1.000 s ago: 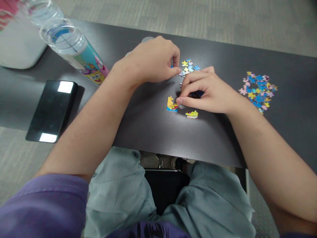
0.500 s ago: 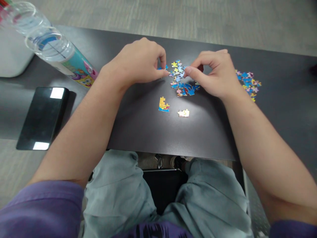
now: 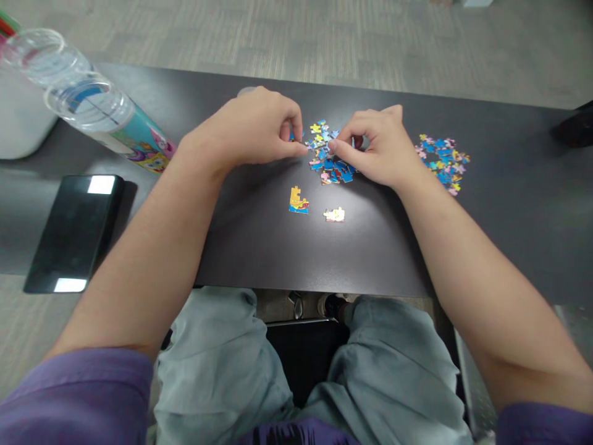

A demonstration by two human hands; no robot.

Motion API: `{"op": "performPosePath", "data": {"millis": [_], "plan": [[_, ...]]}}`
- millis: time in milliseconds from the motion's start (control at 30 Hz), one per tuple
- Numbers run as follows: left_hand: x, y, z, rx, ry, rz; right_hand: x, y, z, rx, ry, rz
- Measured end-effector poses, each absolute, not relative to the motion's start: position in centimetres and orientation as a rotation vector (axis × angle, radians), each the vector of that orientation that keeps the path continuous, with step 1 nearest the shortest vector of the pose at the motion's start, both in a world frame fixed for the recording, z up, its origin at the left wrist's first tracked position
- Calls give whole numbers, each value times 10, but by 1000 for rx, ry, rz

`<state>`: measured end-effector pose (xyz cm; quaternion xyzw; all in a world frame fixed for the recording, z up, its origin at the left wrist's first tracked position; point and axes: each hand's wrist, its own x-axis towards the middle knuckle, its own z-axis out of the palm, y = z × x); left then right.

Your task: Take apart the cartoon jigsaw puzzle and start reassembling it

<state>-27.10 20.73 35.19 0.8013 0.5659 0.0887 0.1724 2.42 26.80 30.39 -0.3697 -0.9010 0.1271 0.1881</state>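
Observation:
A loose pile of small jigsaw puzzle pieces [image 3: 328,165], blue, yellow and pink, lies on the dark table between my hands. My left hand [image 3: 264,128] is at its left edge, thumb and forefinger curled close together; whatever is between them is too small to make out. A bit of blue puzzle piece shows behind those fingers. At the right side of the pile, my right hand [image 3: 377,145] pinches a small puzzle piece between thumb and forefinger. Nearer to me lie a joined yellow, red and blue puzzle section [image 3: 298,201] and a pale joined puzzle section [image 3: 334,214].
Another heap of puzzle pieces [image 3: 442,162] lies beyond my right wrist. To the left are a clear plastic cylinder [image 3: 111,120] with a colourful cartoon label and a black phone-like slab [image 3: 71,232]. A black object [image 3: 577,128] sits at the far right. The table [image 3: 278,259] ends before my lap.
The whole view has shifted slightly, with the table lower and a little left. Both hands stay at the pile, and the fingertips have moved only slightly among the pieces.

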Motion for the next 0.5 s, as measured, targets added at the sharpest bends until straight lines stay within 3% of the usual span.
{"op": "performPosePath", "data": {"millis": [500], "plan": [[-261,208,340,2166,1254,55,22,268,301,-1059,-2526,377]]}}
